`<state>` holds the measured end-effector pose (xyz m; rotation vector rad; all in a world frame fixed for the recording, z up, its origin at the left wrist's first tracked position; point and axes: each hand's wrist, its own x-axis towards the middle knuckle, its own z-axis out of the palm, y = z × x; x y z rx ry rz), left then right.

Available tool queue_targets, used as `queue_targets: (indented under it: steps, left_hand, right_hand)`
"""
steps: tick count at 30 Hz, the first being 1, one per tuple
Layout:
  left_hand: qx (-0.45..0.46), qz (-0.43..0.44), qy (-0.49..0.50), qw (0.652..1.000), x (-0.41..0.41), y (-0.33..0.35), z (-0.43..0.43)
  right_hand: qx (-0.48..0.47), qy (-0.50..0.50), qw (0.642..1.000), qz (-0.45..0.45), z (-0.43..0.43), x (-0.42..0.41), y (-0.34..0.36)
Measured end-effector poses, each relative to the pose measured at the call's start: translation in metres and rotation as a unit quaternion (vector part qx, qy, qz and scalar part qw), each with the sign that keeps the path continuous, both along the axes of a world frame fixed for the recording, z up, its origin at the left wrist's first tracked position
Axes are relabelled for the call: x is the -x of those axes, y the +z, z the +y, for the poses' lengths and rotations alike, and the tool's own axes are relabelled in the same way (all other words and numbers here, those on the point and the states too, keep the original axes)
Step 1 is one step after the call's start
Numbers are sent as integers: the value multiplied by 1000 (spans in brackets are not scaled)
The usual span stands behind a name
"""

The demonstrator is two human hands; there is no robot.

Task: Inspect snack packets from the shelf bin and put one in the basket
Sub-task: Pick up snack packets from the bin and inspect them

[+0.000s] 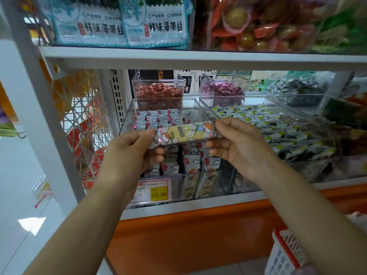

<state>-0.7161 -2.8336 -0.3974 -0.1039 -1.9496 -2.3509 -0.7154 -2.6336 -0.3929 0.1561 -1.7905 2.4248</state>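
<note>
Packet (186,132) pinched by both ends, left hand (135,149) & right hand (236,143), over bin (127,118) (inspecting); basket (286,255) drop still to do.

Shop, snack aisle: shelf (198,58) w/ clear bins (174,104) of packets, price tag (158,193), basket (286,253).

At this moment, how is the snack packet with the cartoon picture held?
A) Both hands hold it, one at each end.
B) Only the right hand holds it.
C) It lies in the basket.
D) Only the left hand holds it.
A: the left hand pinches one end of the snack packet and the right hand pinches the other, in front of the shelf bin.
</note>
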Motion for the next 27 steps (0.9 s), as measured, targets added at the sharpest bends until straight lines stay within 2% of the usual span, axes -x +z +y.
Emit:
queue_targets:
  steps: [10,12,17,20,23,27]
  left_hand:
    - [-199,-89,-60,974,5,4,-1]
    - [-214,-94,-66,970,6,4,-2]
    - [-85,-48,-67,993,5,3,-5]
    - [-48,-38,-61,996,5,3,-3]
    - [55,4,-34,998,5,-1,-3]
    - [114,31,-67,991,4,-1,-6]
  right_hand:
    - [11,-15,1000,8,-5,-1,-2]
    - [15,-20,1000,13,-4,0,-2]
    - [-7,-22,998,50,-1,2,-3]
    - [-24,-12,997,67,-1,2,-2]
    - [-40,0,996,80,-2,1,-2]
    - [-114,-41,987,104,-1,2,-5]
